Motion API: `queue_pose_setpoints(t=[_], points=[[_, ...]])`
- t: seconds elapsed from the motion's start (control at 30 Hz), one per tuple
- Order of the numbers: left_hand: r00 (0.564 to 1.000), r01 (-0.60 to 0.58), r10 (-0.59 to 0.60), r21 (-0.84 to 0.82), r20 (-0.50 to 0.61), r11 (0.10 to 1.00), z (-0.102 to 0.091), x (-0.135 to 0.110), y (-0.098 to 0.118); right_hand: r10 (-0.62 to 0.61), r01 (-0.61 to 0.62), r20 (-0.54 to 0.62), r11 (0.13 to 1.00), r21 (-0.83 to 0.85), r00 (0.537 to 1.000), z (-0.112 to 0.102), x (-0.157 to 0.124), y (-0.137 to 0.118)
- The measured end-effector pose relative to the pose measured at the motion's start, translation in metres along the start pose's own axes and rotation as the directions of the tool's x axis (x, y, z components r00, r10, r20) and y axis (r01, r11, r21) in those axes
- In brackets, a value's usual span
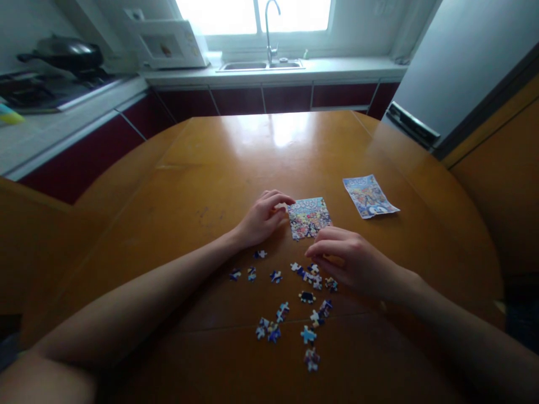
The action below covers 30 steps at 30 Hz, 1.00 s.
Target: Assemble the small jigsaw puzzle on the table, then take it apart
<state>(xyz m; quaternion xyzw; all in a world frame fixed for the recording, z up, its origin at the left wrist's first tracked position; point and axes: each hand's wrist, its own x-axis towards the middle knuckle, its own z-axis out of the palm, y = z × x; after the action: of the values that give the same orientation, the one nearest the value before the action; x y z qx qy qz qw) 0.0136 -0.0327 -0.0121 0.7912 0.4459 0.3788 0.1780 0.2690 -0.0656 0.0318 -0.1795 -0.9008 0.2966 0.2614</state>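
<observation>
A partly assembled jigsaw puzzle [310, 217] with a crowded, colourful picture lies flat on the wooden table. At its upper left corner rests my left hand [266, 217], index finger stretched out over the edge and thumb apart below. My right hand [343, 251] is just below the puzzle's lower right corner, above loose pieces. Its thumb and fingers come together in a pinch; whatever is between the tips is too small to make out. Several loose puzzle pieces are scattered towards me, among them a dark piece [307, 297], a light blue piece [308, 335] and a patterned piece [312, 359].
A creased picture sheet [370, 196] lies to the right of the puzzle on the round-ended table [189, 168]. Beyond the table are a sink [244, 66] with a tap, a white microwave [168, 45], and a dark pan [67, 53] on the stove. A fridge [458, 67] stands right.
</observation>
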Motion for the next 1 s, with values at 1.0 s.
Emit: queue_pose_setpoints(t=[1.0], points=[[1.000,-0.009,0.009,0.014,0.001,1.000,0.0000,-0.0005,0.0013,0.062,-0.059,0.047,0.997,-0.051,0.997,-0.0054,-0.0003,0.0084]])
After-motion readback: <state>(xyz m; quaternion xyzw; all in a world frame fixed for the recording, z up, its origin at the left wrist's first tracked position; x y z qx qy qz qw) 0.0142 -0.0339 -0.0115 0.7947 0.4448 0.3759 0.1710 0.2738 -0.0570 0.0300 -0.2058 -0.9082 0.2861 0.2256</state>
